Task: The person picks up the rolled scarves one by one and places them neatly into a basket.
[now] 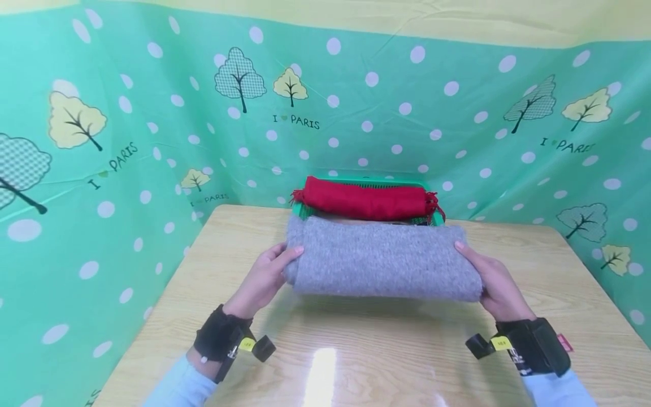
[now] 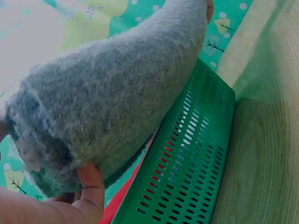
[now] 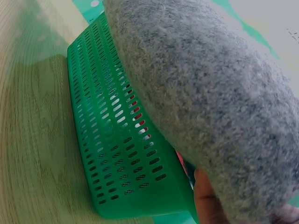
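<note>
A folded grey fuzzy cloth [image 1: 386,260], perhaps a scarf, is held up level between both hands above the table. My left hand [image 1: 264,277] grips its left end, thumb on top and fingers beneath. At the other end, my right hand [image 1: 500,285] holds it with the thumb over the edge. Behind and below the cloth stands a green perforated basket [image 2: 187,154], its near wall also visible in the right wrist view. Across the basket's back part lies a rolled red fringed cloth [image 1: 366,200]. The grey cloth hides most of the basket's inside.
The basket stands at the far side of a light wooden table [image 1: 213,316]. A green patterned curtain [image 1: 356,113] hangs close behind the table and along its sides. Dark and pale items in the basket show only in part.
</note>
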